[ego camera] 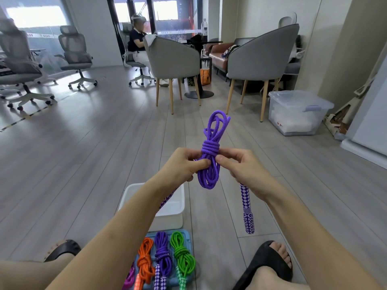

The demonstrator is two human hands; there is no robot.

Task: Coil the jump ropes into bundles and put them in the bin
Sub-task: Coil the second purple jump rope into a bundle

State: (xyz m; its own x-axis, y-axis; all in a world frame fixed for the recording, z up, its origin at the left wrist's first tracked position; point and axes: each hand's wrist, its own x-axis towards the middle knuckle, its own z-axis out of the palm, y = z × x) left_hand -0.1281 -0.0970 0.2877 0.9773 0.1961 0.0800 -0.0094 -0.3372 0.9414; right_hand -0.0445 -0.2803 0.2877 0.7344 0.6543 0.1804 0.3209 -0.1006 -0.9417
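**An office lounge, seen from my seat on the floor**

I'm in an office. To my left stand grey mesh swivel chairs [75, 53] on castors, before a glass partition [37, 28]. Ahead, two grey upholstered armchairs [261, 57] face a small round pedestal table [201, 59], and someone [136, 40] sits on another swivel chair. A brown leather sofa [217, 53] lines the far wall. Pale wood-plank flooring [94, 132] runs throughout.
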